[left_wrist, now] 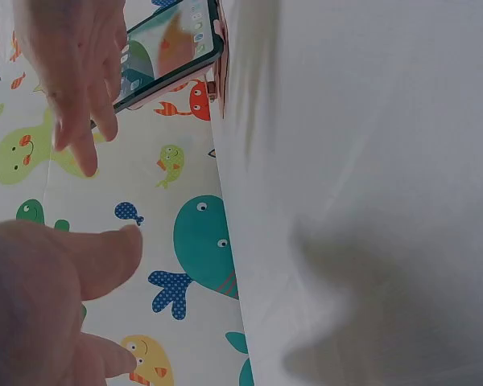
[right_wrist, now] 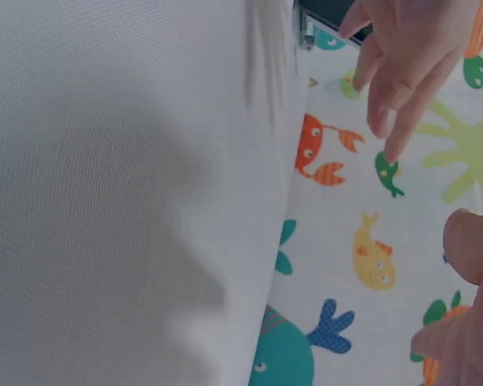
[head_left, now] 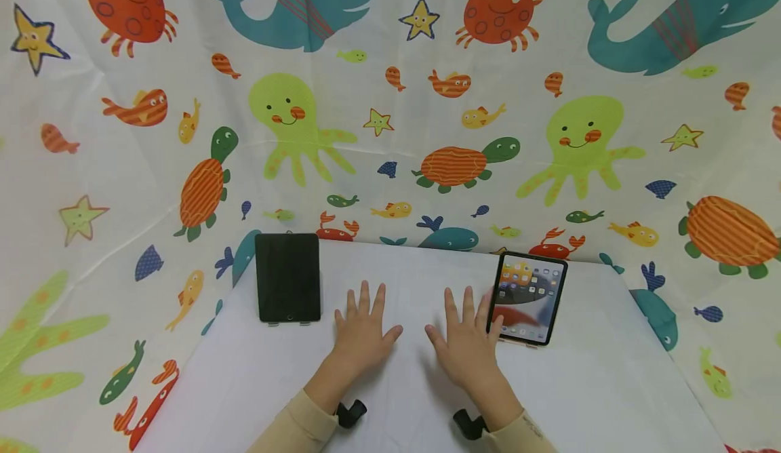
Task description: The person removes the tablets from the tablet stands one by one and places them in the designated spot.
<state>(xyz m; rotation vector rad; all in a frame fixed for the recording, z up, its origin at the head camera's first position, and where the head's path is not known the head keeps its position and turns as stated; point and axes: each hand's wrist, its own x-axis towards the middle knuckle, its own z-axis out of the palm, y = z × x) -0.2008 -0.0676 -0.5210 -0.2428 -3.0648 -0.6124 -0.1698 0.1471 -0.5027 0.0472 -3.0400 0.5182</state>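
Note:
Both hands hover over the white tabletop, palms down with fingers spread, and hold nothing. In the head view the left hand (head_left: 361,338) is nearest to a tablet with a dark screen (head_left: 288,278), just to its right and apart from it. The right hand (head_left: 468,348) is at the lower left of a second tablet, whose screen is lit with app icons (head_left: 529,297); its fingertips overlap that tablet's left edge in the view. Whether they touch it I cannot tell. Each wrist view shows both hands, with shadows on the cloth below.
A white cloth (head_left: 403,412) covers the table. Behind it hangs a curtain (head_left: 366,161) printed with sea animals. Both tablets lean on small stands near the table's back edge. A black wrist device (head_left: 351,414) sits at the left sleeve, and another (head_left: 468,424) at the right.

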